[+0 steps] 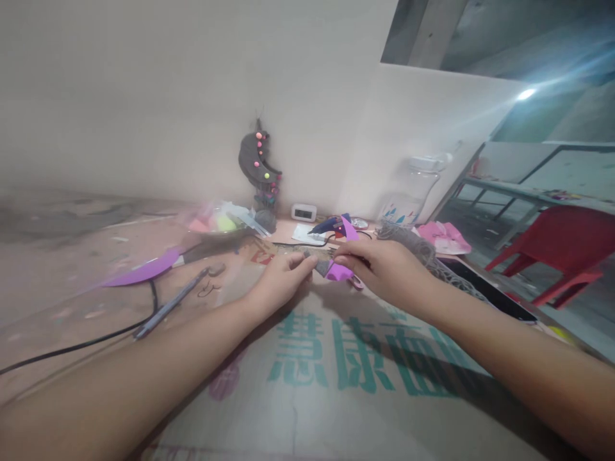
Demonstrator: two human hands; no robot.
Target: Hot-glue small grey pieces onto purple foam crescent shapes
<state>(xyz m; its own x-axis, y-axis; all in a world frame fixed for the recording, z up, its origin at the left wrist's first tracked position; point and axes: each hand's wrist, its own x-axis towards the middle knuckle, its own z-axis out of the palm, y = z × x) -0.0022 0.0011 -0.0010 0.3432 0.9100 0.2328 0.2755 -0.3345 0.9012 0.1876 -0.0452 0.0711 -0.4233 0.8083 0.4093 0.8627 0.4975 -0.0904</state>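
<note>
1 grey piece (323, 267) sits between both hands (283, 282) (384, 272).

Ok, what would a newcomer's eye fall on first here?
Probably the dark crescent ornament dotted with colored balls, against the wall ahead. Then, at center, the left hand holding a small gray-and-purple piece, the right hand close by. The red chair stands out at far right.
</note>
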